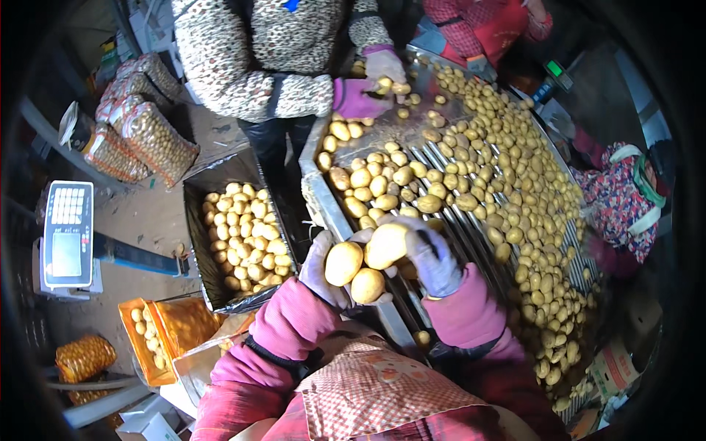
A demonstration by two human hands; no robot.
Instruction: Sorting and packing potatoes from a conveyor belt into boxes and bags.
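Note:
Both hands wear pale lavender work gloves. My left hand (325, 270), near the metal edge of the sorting table, cradles two potatoes (344, 264). My right hand (433, 256) grips a large, brightly lit potato (386, 246) just above them, touching or nearly touching them. Beyond my hands, many potatoes (402, 175) lie on the table's metal rollers (458, 229). To the left on the floor, a box lined with black plastic (194, 220) holds a heap of potatoes.
A co-worker in a patterned top (298, 44) handles potatoes across the table; other people stand at its far and right sides. A weighing scale (68, 234), an orange bag of potatoes (185, 325) and full mesh sacks (154, 132) stand at the left.

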